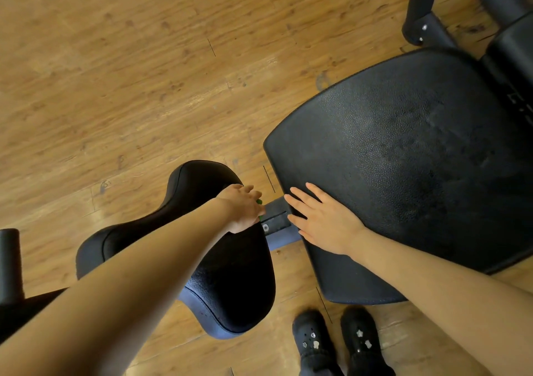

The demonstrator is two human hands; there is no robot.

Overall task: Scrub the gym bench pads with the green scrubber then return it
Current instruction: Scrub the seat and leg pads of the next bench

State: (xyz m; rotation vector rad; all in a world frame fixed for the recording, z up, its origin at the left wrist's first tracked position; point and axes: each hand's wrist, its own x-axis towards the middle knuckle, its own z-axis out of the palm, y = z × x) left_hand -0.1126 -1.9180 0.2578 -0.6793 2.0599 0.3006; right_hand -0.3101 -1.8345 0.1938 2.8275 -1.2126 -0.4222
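Seen from above, over a wooden floor (115, 72): left hand (242, 208) at the near edge of the small seat pad (230, 274), fingers (253, 192) curled shut on the green scrubber (260, 202), only a sliver showing. Further right, right hand (323, 222) flat on the large bench pad (403, 159), fingers spread, holding nothing. Scrubber likely light, soft and squashable, best gripped across its back.

Seat pad (230, 260) placed left of back pad (403, 159), frame bar (278, 222) between; scrubber (259, 202) apparently held at seat edge.
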